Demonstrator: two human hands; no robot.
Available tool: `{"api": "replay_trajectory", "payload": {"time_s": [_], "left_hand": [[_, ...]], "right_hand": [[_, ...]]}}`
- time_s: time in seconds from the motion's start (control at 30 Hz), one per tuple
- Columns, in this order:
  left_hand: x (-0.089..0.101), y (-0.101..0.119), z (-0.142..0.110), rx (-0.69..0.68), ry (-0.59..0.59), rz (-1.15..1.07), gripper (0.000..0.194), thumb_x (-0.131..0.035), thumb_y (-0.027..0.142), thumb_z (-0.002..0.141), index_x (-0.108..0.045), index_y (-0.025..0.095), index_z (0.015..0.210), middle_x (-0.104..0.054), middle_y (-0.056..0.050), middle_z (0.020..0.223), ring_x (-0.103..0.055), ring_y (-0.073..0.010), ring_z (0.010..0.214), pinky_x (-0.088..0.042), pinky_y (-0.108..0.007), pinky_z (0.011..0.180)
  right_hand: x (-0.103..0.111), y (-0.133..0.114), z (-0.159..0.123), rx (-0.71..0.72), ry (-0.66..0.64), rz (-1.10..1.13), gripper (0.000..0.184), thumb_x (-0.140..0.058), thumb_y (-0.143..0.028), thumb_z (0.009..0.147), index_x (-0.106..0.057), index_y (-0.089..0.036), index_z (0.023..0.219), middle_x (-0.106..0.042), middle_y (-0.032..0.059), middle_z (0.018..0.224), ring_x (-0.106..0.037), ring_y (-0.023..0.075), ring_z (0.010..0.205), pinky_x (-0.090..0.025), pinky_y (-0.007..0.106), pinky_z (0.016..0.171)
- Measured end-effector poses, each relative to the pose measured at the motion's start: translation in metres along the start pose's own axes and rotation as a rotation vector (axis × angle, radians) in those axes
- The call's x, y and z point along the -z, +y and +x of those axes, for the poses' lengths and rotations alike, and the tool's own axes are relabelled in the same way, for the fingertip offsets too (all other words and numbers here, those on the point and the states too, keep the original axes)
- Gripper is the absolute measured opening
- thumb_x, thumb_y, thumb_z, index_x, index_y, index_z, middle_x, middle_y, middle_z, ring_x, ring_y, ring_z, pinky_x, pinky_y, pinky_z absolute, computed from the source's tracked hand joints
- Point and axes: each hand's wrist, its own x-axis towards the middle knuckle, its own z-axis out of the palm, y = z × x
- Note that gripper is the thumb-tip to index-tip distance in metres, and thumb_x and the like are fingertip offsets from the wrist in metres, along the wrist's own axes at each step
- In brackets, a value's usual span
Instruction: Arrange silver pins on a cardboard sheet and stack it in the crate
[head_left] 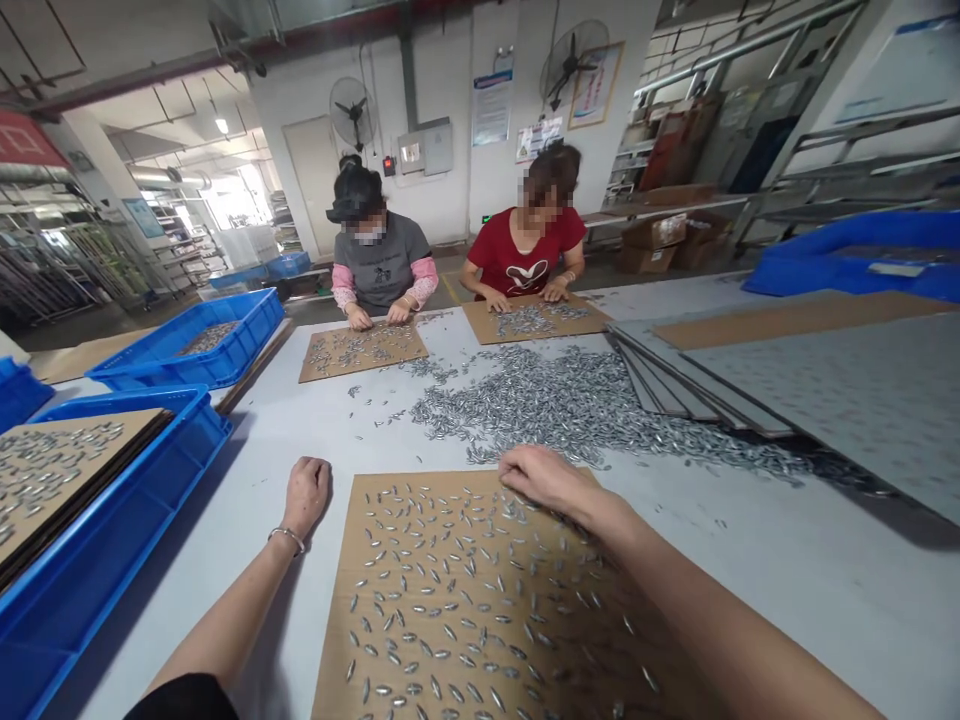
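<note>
Silvery pieces (450, 632) dot the brown cardboard (340, 625), where the right hand (534, 477) bends over the one o'clock edge, its grip hidden, seemingly spreading them; crowded spots there call for light touches. The left hand (307, 492), loosely closed, rests on the table (750, 580) at eleven. Beyond, a loose pile (540, 400) lies at one; the near blue bin (161, 500) at nine holds stacked, piece-covered sheets (71, 465), the far bin (259, 325) at ten more pieces.

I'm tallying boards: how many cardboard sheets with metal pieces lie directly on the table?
3: near sheet by the right hand, left sheet before grey-shirted person, right sheet before red-shirted person. The stack at right may hide others.
</note>
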Motion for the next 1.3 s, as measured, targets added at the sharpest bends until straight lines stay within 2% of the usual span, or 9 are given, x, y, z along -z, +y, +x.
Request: {"api": "replay_trajectory", "payload": {"time_s": [0.13,0.23,0.4,0.53,0.73,0.87,0.97,1.1,1.3], "left_hand": [[-0.004,0.0,-0.001,-0.008,0.017,-0.018,0.031,-0.042,0.034,0.099,-0.067,0.021,0.087,-0.068,-0.013,0.093,-0.064,-0.0293,0.094,-0.052,-0.046,0.096],[-0.005,0.0,-0.002,-0.013,0.024,-0.019,0.029,-0.043,0.032,0.098,-0.067,0.022,0.087,-0.068,-0.012,0.092,-0.063,-0.029,0.093,-0.051,-0.046,0.096],[-0.007,0.002,-0.004,-0.018,0.028,-0.007,0.027,-0.044,0.027,0.099,-0.067,0.022,0.085,-0.066,-0.011,0.092,-0.062,-0.0276,0.092,-0.051,-0.045,0.095],[-0.01,0.003,-0.006,-0.017,0.026,-0.001,0.028,-0.042,0.026,0.1,-0.066,0.021,0.086,-0.065,-0.012,0.092,-0.061,-0.0281,0.092,-0.05,-0.046,0.095],[-0.015,0.001,-0.007,-0.019,0.012,-0.013,0.03,-0.041,0.025,0.1,-0.065,0.022,0.084,-0.064,-0.011,0.092,-0.059,-0.0281,0.093,-0.049,-0.045,0.096],[-0.016,0.0,-0.006,-0.02,0.016,-0.032,0.03,-0.04,0.026,0.1,-0.065,0.023,0.083,-0.064,-0.011,0.091,-0.059,-0.0287,0.093,-0.049,-0.046,0.095],[-0.017,0.0,-0.005,-0.021,0.018,-0.038,0.03,-0.041,0.025,0.099,-0.065,0.023,0.082,-0.063,-0.01,0.089,-0.058,-0.0282,0.092,-0.048,-0.046,0.096],[-0.018,0.0,-0.006,-0.015,0.015,-0.028,0.03,-0.041,0.025,0.099,-0.066,0.023,0.083,-0.064,-0.011,0.091,-0.058,-0.0285,0.094,-0.049,-0.045,0.094],[-0.016,0.004,-0.008,-0.018,0.017,-0.017,0.029,-0.042,0.025,0.1,-0.065,0.023,0.083,-0.063,-0.011,0.09,-0.058,-0.0286,0.094,-0.048,-0.045,0.095]], "right_hand": [[-0.006,-0.005,-0.016,-0.06,-0.121,-0.06,0.032,-0.054,-0.016,0.09,-0.042,-0.022,0.061,-0.044,-0.0015,0.061,-0.034,0.0137,0.057,-0.019,0.03,0.057],[-0.017,-0.013,-0.021,-0.096,-0.108,-0.108,0.033,-0.053,-0.014,0.088,-0.038,-0.023,0.061,-0.037,-0.0026,0.06,-0.028,0.0134,0.056,-0.016,0.032,0.058],[-0.028,-0.022,-0.021,-0.15,-0.069,-0.224,0.027,-0.053,-0.012,0.087,-0.044,-0.021,0.063,-0.047,0.0003,0.064,-0.036,0.0138,0.06,-0.018,0.032,0.06],[-0.031,-0.025,-0.019,-0.122,-0.015,-0.26,0.023,-0.05,-0.013,0.091,-0.053,-0.02,0.069,-0.058,0.0049,0.073,-0.047,0.0155,0.067,-0.023,0.03,0.062],[-0.004,-0.013,-0.001,-0.144,0.039,-0.212,0.016,-0.052,-0.015,0.09,-0.068,-0.02,0.09,-0.071,0.0063,0.084,-0.056,0.0173,0.073,-0.028,0.027,0.065],[0.0,-0.005,0.003,-0.149,-0.024,-0.217,0.016,-0.055,-0.017,0.088,-0.069,-0.021,0.081,-0.07,0.0059,0.079,-0.057,0.0177,0.071,-0.028,0.028,0.064],[-0.019,-0.005,-0.004,-0.13,-0.094,-0.219,0.022,-0.053,-0.018,0.089,-0.065,-0.02,0.07,-0.065,0.005,0.071,-0.054,0.0164,0.066,-0.027,0.028,0.062],[-0.04,-0.004,-0.013,-0.132,-0.078,-0.213,0.025,-0.051,-0.016,0.089,-0.059,-0.019,0.066,-0.06,0.0038,0.068,-0.048,0.0152,0.064,-0.025,0.029,0.062],[-0.029,-0.023,0.005,-0.065,-0.055,-0.11,0.02,-0.051,-0.019,0.092,-0.065,-0.019,0.079,-0.067,0.0057,0.077,-0.053,0.0167,0.069,-0.031,0.028,0.065]]}}
